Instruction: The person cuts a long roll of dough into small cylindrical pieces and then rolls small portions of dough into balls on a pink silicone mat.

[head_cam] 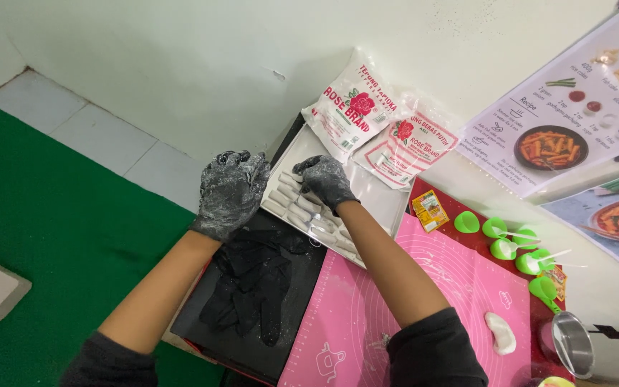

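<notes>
Both my hands wear black gloves dusted with white flour. My left hand (231, 192) hovers with fingers spread just left of a metal tray (377, 197), holding nothing. My right hand (326, 180) reaches over the tray, its fingertips closed on one of several short white dough sticks (296, 208) laid in rows there. A pink silicone mat (410, 301) lies below the tray, with a lump of white dough (501, 333) on its right side.
Two white flour bags (356, 107) lean on the wall behind the tray. Spare black gloves (256, 287) lie on a black board. Green measuring spoons (510, 244), a small yellow sachet (430, 210), a metal cup (571, 344) and recipe sheets (574, 107) sit to the right.
</notes>
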